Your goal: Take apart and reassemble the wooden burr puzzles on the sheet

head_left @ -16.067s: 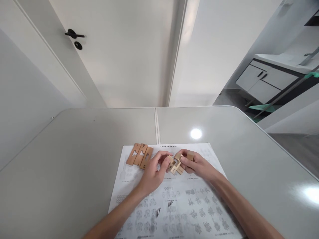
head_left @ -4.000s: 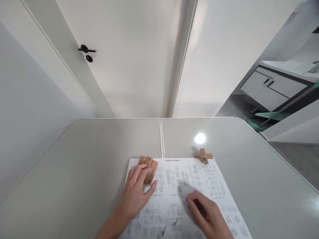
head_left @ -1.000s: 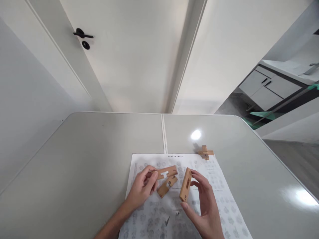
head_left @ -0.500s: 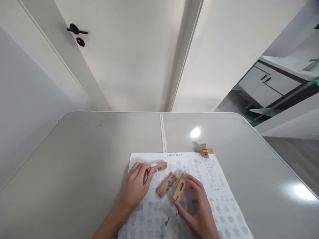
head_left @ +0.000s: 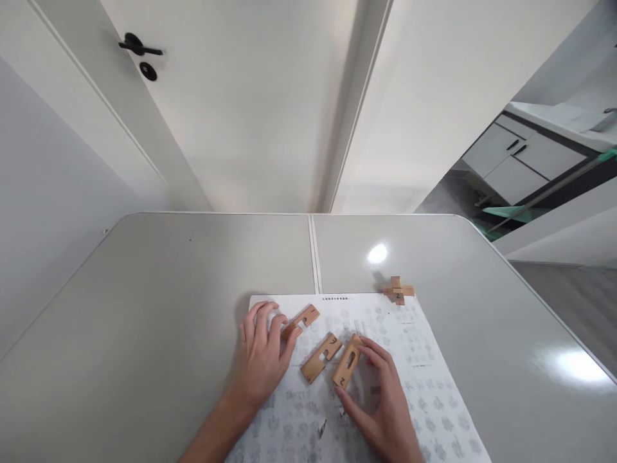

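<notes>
While left hand [head_left: 263,354] pinches block 1 [head_left: 311,314], right hand [head_left: 383,405] grasps block 2 [head_left: 343,372], tabletop [head_left: 216,263] beyond

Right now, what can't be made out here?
Head view:
- Near end of the piece marked 1: hidden by the left hand.
- Whether that hand grips it: fingers cover the contact.
- Fine print on the sheet: small, blurred.
- Sheet's near edge: cut off below.
- Underside of the wooden cross: faces away.

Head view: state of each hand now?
Left hand: at wooden piece 1, grip can't be told.
Right hand: holding piece 2 by its ends.
</notes>
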A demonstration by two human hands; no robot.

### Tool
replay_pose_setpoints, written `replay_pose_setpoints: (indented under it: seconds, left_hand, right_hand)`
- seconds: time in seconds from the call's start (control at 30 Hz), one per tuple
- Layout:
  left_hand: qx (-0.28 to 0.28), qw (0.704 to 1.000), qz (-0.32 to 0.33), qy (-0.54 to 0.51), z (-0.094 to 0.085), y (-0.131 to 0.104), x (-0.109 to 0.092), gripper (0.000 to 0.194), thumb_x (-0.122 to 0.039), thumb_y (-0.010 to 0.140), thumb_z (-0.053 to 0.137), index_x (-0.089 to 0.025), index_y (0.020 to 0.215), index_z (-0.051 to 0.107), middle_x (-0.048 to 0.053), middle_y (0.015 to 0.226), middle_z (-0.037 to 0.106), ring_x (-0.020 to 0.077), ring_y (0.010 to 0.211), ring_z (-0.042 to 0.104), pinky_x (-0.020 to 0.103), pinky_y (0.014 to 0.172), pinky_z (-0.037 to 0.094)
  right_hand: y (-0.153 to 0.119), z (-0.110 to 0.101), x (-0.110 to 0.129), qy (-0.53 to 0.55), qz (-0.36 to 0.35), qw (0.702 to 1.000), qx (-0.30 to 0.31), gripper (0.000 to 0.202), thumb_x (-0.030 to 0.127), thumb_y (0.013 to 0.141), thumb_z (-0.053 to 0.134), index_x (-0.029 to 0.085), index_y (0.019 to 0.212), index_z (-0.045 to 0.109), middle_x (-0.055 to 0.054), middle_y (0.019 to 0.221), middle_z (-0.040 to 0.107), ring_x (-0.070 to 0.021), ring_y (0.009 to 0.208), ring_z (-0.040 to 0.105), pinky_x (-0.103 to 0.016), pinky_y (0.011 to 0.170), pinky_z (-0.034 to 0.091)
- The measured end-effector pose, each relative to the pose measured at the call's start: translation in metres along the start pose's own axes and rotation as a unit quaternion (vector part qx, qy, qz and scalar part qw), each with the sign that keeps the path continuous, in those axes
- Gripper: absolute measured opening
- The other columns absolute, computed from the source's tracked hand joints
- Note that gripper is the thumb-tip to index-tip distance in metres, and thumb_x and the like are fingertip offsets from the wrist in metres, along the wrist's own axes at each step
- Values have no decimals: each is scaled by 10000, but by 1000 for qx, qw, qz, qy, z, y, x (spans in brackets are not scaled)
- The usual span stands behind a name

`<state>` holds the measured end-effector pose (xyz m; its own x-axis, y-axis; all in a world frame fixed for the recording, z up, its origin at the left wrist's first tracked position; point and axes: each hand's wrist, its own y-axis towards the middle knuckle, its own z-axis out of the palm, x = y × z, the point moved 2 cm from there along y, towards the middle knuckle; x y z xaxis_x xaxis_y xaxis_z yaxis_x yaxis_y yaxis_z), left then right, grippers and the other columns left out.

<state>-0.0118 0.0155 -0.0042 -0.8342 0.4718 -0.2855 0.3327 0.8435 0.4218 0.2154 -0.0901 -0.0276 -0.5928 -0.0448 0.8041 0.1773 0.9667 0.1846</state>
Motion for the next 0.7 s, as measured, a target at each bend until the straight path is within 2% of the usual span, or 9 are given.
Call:
replay_pose_setpoints:
  seconds: [0.07,0.17,0.27,0.37,0.7]
  left_hand:
    - [16,998,42,-38,-5,0,-6,78,-265,1014,613,-201,973,631,155,1250,662,366,1301,548,524,1032,477]
    - [58,990,100,-78,-8,-2,-14,122,-316,991,656,-206,948,623,147,1261,672,363,1308,550,516,1045,485]
    - [92,985,124,-83,-5,-4,-16,212,-405,958,694,-205,947,624,164,1310,664,387,1324,546,536,1048,493]
    - [110,982,133,-79,-4,-5,-17,232,-412,938,707,-199,929,617,179,1348,648,404,1340,537,550,1053,493]
    - [85,980,145,-109,-6,-2,-22,156,-296,927,713,-195,873,607,159,1335,665,382,1349,528,520,1060,486]
  right_hand:
    - [0,0,1,2,-1,1000,-4,557,372,942,747,257,1437,518,-153,1484,536,-372,1395,545,-586,1089,537]
    - [0,-1,3,5,-4,1000,-9,543,366,940,747,259,1424,525,-149,1478,542,-370,1381,559,-581,1084,543]
    - [0,-1,2,8,-3,1000,-6,548,354,942,741,260,1433,516,-149,1482,536,-371,1397,544,-584,1087,539]
    - [-1,-2,0,7,1,1000,-5,561,340,939,745,256,1440,509,-156,1488,528,-376,1407,531,-587,1092,533]
    - [2,-4,7,9,-11,1000,-28,520,346,944,742,265,1408,522,-151,1482,531,-369,1387,551,-539,1026,572]
